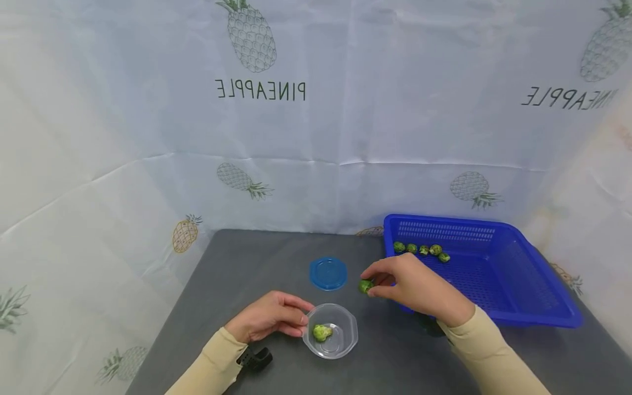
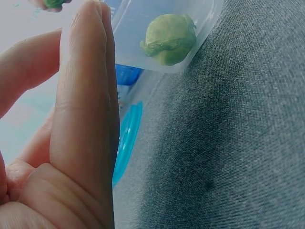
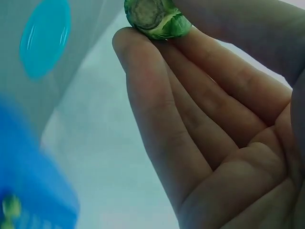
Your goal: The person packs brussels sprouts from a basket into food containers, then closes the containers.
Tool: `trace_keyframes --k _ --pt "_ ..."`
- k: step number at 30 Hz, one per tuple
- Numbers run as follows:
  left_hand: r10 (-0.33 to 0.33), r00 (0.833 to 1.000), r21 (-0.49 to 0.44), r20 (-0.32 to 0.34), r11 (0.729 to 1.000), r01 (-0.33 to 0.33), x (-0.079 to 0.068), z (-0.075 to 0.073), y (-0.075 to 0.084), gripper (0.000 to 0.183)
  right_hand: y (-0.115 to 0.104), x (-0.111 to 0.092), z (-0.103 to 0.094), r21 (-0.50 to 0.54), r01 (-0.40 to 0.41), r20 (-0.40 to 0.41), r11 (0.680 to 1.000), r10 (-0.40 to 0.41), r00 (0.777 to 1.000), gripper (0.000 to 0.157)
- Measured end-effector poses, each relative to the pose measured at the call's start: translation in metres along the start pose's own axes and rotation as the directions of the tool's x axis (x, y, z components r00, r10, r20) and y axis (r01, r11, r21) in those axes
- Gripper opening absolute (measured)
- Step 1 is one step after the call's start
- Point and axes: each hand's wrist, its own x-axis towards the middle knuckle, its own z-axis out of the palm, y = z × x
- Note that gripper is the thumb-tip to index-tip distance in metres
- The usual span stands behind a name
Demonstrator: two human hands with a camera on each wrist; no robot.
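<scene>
A clear plastic bowl [image 1: 340, 351] stands on the grey table with one Brussels sprout [image 1: 322, 332] lying inside it, also visible through the bowl wall in the left wrist view. My left hand [image 1: 274, 317] pinches the bowl's left rim between thumb and fingers. Above the table, to the right of the bowl, my right hand [image 1: 412, 282] pinches another Brussels sprout [image 1: 365, 286] between thumb and fingertips. The right wrist view shows that sprout's pale cut end [image 3: 147, 12]. A round blue lid [image 1: 328, 273] lies flat behind the bowl.
A large blue plastic basket [image 1: 518, 274] stands at the right of the table, with several Brussels sprouts [image 1: 435, 249] along its left back part. My right forearm passes in front of its near left corner. A white pineapple-print curtain [image 1: 316, 126] hangs behind the table and along its sides.
</scene>
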Motion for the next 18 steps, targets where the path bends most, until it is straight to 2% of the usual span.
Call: trace_keyframes --k 3,6,13,18 --pt "-0.004 1.000 0.000 0.005 1.000 0.004 -0.001 -0.001 0.000 0.046 -0.009 0.010 0.021 0.039 0.061 0.036 0.997 -0.062 0.997 0.025" --pt "-0.009 1.000 -0.004 0.012 1.000 0.009 -0.002 -0.001 0.000 0.046 -0.015 0.018 0.042 0.083 0.090 0.073 0.993 -0.096 0.993 0.024" --pt "-0.001 1.000 -0.011 0.019 1.000 0.001 -0.002 -0.002 0.000 0.047 -0.021 0.025 0.079 0.148 0.114 0.108 0.982 -0.130 0.986 0.026" --pt "-0.004 1.000 -0.016 0.010 1.000 0.004 -0.002 -0.002 0.001 0.047 -0.019 0.027 0.096 0.162 0.103 0.128 0.981 -0.125 0.984 0.025"
